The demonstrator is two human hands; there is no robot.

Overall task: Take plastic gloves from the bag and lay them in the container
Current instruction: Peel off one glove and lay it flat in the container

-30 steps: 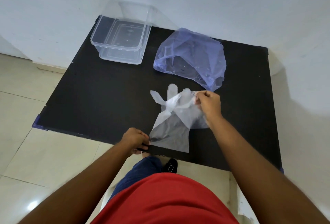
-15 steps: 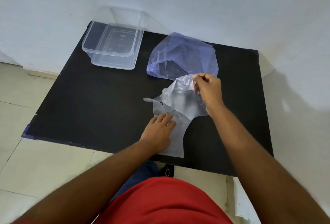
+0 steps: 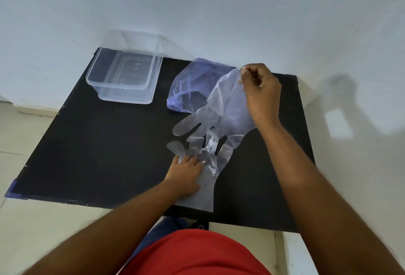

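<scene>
Right hand (image 3: 260, 92) grip pinches raised glove (image 3: 228, 108) by its cuff above the desk (image 3: 98, 143). Left hand (image 3: 186, 173), fingers spread, presses flat glove (image 3: 201, 195) at near edge. Bag (image 3: 188, 86) and container (image 3: 126, 75) far left.

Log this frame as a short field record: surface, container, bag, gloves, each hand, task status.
surface: black table set against a white wall
container: clear plastic container at the far left of the table, nothing visible inside
bag: bluish plastic bag to the right of the container, crumpled
gloves: lifted glove hanging fingers down; flat glove on the table near the front edge
left hand: pressed flat on the flat glove
right hand: pinching the lifted glove's cuff, raised above the table
task status: no glove in the container yet
</scene>
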